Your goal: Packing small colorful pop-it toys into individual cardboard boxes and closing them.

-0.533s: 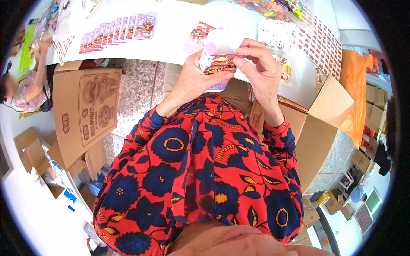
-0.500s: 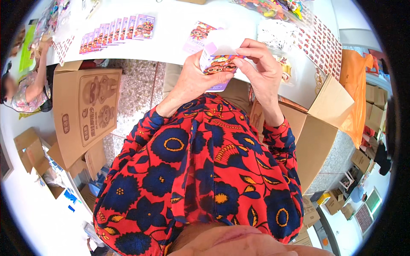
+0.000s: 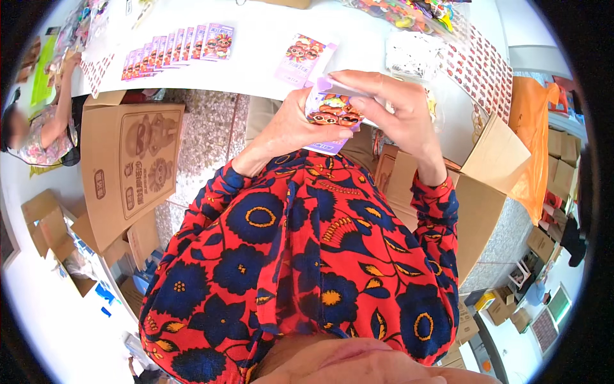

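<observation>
Just over the table's near edge, my left hand (image 3: pixel 281 128) is wrapped round a small purple carton (image 3: pixel 332 115) printed with cartoon figures. The fingers of my right hand (image 3: pixel 403 112) close on the carton's top flap (image 3: pixel 325 85), the thumb near the printed face and the forefinger along the upper edge. What is inside the carton cannot be seen. A similar purple carton (image 3: pixel 300 59) lies on the white table (image 3: pixel 259 38) beyond my hands. To the left, several matching printed cartons (image 3: pixel 176 52) overlap in a slanting row.
Clear bags of colourful pieces (image 3: pixel 416 16), a white heap (image 3: pixel 414 52) and printed sheets (image 3: pixel 476 67) lie at the right. Large cardboard boxes stand left (image 3: pixel 131 160) and right (image 3: pixel 473 217) of me. An orange bag (image 3: pixel 531 141) hangs at right. Another person (image 3: pixel 54 131) works far left.
My right hand has moved over the top of the carton, and the raised pale flap has folded down. My left hand keeps its hold, with the carton slightly tilted.
</observation>
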`<control>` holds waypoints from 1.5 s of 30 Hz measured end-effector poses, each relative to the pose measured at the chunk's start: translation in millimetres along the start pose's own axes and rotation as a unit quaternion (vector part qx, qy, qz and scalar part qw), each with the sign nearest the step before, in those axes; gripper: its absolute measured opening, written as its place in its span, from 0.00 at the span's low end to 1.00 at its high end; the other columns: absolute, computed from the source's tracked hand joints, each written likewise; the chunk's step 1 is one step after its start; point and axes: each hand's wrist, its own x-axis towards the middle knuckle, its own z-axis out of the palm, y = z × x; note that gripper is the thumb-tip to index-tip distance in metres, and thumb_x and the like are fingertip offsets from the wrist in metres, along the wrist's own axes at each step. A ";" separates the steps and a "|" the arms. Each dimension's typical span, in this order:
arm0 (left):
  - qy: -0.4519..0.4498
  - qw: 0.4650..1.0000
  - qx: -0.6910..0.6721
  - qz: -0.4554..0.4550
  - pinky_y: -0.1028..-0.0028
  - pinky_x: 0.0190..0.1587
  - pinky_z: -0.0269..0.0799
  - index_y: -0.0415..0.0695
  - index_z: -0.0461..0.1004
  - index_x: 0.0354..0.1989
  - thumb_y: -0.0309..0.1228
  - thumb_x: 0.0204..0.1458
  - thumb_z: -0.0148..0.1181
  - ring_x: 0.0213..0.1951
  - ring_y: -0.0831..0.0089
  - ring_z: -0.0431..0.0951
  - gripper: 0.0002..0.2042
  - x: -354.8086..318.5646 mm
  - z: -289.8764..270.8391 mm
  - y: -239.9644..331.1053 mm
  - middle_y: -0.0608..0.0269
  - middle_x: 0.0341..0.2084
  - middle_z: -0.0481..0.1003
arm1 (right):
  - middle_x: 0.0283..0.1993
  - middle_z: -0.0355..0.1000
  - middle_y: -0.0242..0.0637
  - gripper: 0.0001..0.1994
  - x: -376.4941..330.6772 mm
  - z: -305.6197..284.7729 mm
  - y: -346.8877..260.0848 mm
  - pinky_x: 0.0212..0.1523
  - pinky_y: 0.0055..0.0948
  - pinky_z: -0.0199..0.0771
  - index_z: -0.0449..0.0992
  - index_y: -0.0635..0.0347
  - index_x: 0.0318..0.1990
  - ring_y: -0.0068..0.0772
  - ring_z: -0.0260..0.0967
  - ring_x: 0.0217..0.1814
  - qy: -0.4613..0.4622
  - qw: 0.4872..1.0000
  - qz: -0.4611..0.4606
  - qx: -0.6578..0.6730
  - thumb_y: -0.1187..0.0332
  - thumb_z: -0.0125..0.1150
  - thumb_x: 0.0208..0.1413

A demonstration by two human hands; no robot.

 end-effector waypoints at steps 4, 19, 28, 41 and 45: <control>-0.006 1.000 -0.010 0.018 0.74 0.43 0.75 0.37 0.74 0.41 0.19 0.41 0.66 0.35 0.74 0.78 0.16 -0.2 -3.6 -2.5 0.59 0.34 0.78 | 0.49 0.73 0.41 0.16 -0.5 7.8 -3.1 0.47 0.29 0.73 0.75 0.60 0.49 0.35 0.72 0.48 0.030 0.989 -0.107 -0.099 0.79 0.56 0.52; -0.009 0.998 0.012 -0.058 0.76 0.44 0.71 0.39 0.72 0.48 0.26 0.42 0.68 0.39 0.80 0.74 0.22 -3.7 2.2 9.7 0.65 0.37 0.77 | 0.41 0.76 0.35 0.12 -1.1 -5.9 -19.9 0.42 0.21 0.73 0.76 0.60 0.47 0.21 0.72 0.40 0.014 0.990 0.119 0.081 0.73 0.56 0.55; -0.031 0.999 0.021 -0.017 0.77 0.43 0.72 0.40 0.72 0.48 0.25 0.42 0.68 0.38 0.81 0.74 0.21 -4.5 1.5 4.9 0.66 0.36 0.77 | 0.39 0.77 0.34 0.10 2.2 -6.7 -27.8 0.39 0.19 0.73 0.79 0.62 0.41 0.19 0.72 0.38 0.020 0.989 0.144 0.024 0.79 0.57 0.51; 0.033 0.999 0.006 -0.021 0.75 0.38 0.75 0.37 0.74 0.39 0.22 0.47 0.62 0.34 0.75 0.78 0.10 -5.8 6.7 3.7 0.60 0.31 0.78 | 0.52 0.71 0.41 0.17 0.6 -1.4 -26.6 0.49 0.28 0.72 0.72 0.58 0.52 0.37 0.71 0.51 -0.033 0.978 -0.037 -0.201 0.80 0.50 0.55; 0.055 0.998 -0.033 -0.020 0.74 0.35 0.76 0.37 0.74 0.41 0.24 0.48 0.62 0.32 0.73 0.79 0.11 -8.6 6.6 6.6 0.59 0.30 0.78 | 0.53 0.70 0.40 0.17 -1.6 -2.3 -21.6 0.54 0.27 0.68 0.71 0.61 0.53 0.33 0.68 0.55 -0.010 0.993 -0.018 -0.120 0.80 0.49 0.56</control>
